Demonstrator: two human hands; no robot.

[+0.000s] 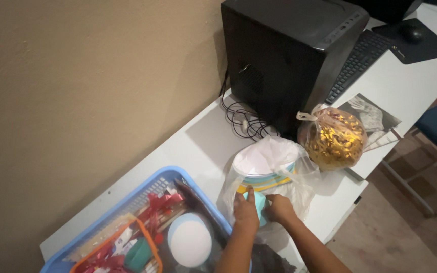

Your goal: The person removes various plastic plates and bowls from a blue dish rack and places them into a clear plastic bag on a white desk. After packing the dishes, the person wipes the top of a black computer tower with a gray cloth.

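Both hands low centre, side by side on a small teal packet at the mouth of a clear plastic bag. Left hand closed on the packet's left edge, thumb up along it — right hand curled against its right side, grip on it partly hidden. Bag holds a stack of round plates, white on top, teal and yellow rims below. At 2 o'clock of the bag: knotted bag of gold decorations. At 12 o'clock: black computer tower. At 8 o'clock: blue basket with red ribbons — all on the white tabletop.
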